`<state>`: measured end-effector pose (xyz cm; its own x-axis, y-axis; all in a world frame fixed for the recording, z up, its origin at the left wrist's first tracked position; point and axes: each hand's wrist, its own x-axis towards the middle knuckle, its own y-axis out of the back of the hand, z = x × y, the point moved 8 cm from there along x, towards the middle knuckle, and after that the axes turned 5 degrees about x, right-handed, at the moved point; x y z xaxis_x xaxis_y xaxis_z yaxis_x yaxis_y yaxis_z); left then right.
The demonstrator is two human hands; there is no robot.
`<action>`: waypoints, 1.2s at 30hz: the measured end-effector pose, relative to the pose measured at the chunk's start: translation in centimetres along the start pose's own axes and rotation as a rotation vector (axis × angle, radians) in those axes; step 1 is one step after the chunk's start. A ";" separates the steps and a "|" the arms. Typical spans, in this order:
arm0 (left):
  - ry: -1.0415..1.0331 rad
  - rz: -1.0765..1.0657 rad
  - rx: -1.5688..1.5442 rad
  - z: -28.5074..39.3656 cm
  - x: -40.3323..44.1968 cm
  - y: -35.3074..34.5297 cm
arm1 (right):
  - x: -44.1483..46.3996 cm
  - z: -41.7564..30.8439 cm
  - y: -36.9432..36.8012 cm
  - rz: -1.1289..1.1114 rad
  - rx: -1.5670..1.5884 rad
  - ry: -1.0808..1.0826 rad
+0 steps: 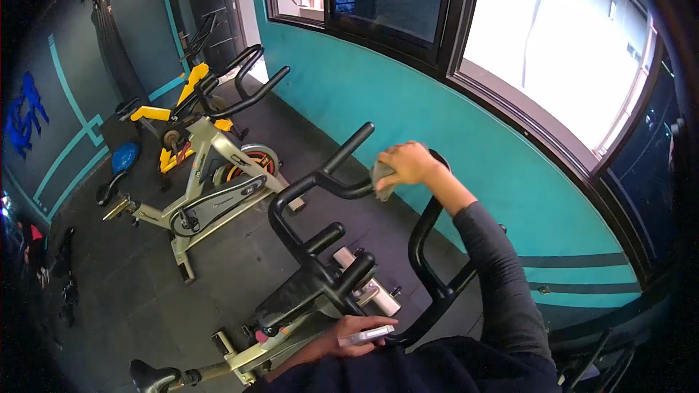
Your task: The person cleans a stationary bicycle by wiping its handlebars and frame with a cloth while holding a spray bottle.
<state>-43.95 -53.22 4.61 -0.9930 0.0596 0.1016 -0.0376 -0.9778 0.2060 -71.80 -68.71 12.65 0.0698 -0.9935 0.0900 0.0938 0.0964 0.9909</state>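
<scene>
My right hand is closed on a grey cloth, its arm reaching up from the lower right. The cloth is against the black handlebar of the nearest exercise bike, at the bar's far curve. At the bottom centre my left hand holds a flat white object, perhaps a phone, close to the near part of the same handlebar. The bike's black saddle shows at the lower left.
A silver exercise bike stands to the left, with a yellow one behind it. A blue ball-like object is by the left wall. Beyond my right hand runs a teal wall under windows. Dark flooring lies below.
</scene>
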 end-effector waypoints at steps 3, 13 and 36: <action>0.090 -0.063 -0.052 -1.1 -0.3 -0.3 | -1.3 1.8 1.0 -0.040 0.039 -0.032; -0.014 0.040 -0.064 -0.7 -0.4 0.0 | -6.1 9.2 -0.2 0.017 0.745 -0.513; -0.102 0.091 -0.120 -1.4 -0.3 -0.1 | -14.5 6.4 -2.0 0.824 0.731 -1.100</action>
<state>-43.78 -53.44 3.15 -0.9766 -0.0162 0.2144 0.0329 -0.9967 0.0747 -79.37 -54.94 10.00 -0.9099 -0.2685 0.3164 -0.1125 0.8935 0.4346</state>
